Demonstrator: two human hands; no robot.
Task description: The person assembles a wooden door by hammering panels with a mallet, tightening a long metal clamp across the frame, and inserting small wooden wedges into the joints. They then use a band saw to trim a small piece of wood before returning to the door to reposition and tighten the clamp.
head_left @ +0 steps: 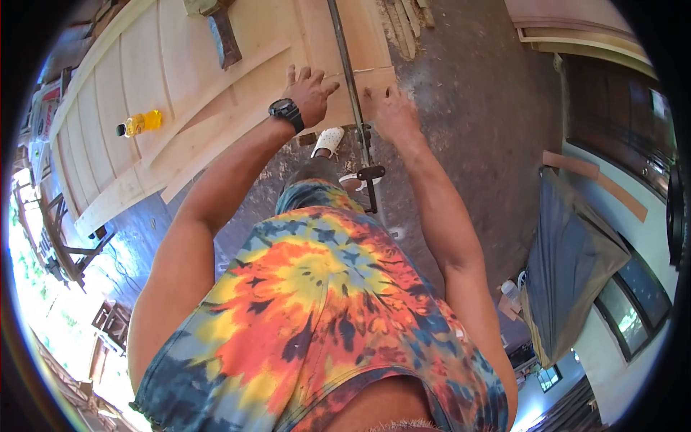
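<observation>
A long bar clamp (348,68) lies across the pale wooden panel (263,25), its dark screw end reaching over the near edge towards my body. My left hand (309,97), with a black watch on its wrist, is spread on the panel just left of the clamp bar. On the other side of the bar, my right hand (394,115) is at the panel's right corner, fingers apart and slightly bent. Neither hand grips the clamp. A thin seam runs across the wood near my fingertips.
A bottle of yellow liquid (140,123) lies on the panel to the left. A dark-handled tool (224,39) rests farther up. Wood strips (404,25) are on the floor beyond the right edge. A grey cloth cover (568,263) hangs at the right.
</observation>
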